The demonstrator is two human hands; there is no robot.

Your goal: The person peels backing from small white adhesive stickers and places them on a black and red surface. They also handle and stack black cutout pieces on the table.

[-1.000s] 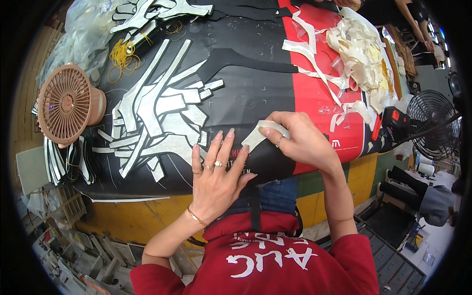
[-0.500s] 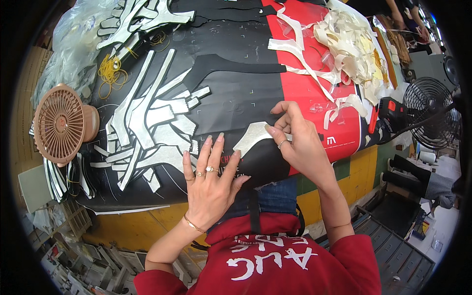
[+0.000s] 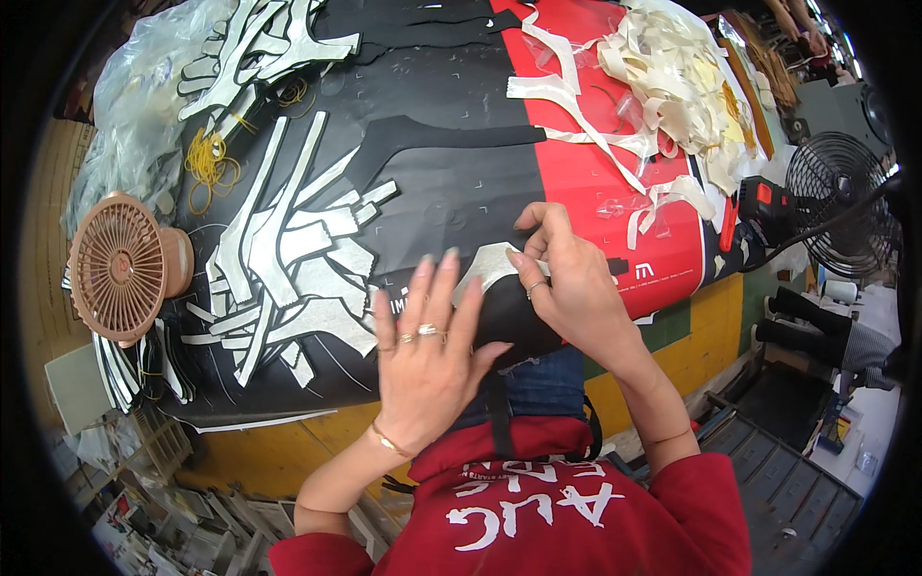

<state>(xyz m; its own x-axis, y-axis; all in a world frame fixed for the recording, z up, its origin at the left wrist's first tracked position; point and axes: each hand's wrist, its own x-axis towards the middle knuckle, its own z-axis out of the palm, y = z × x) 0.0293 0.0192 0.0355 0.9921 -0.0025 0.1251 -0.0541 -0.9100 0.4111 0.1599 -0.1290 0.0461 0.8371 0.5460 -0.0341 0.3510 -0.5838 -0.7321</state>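
Observation:
A curved white cut strip, felt-like on its upper face, lies on the dark mat in front of me. My right hand pinches its right end between thumb and finger, which partly hides that end. My left hand is spread, palm down, by the strip's left end, its fingers slightly blurred; its fingertips cover part of the strip and mat. Left of that hand lies a loose pile of similar white strips with dark edges. A black strip of like shape lies farther back.
Crumpled off-white peelings heap at the back right, on the red part of the mat. A pink fan stands at the left edge, a black fan at the right. Yellow bands lie near a clear plastic bag.
My left hand has shifted slightly right, its fingers spread across the strip's left end. My right hand has stayed at the strip's right end. The whole view has tilted a little.

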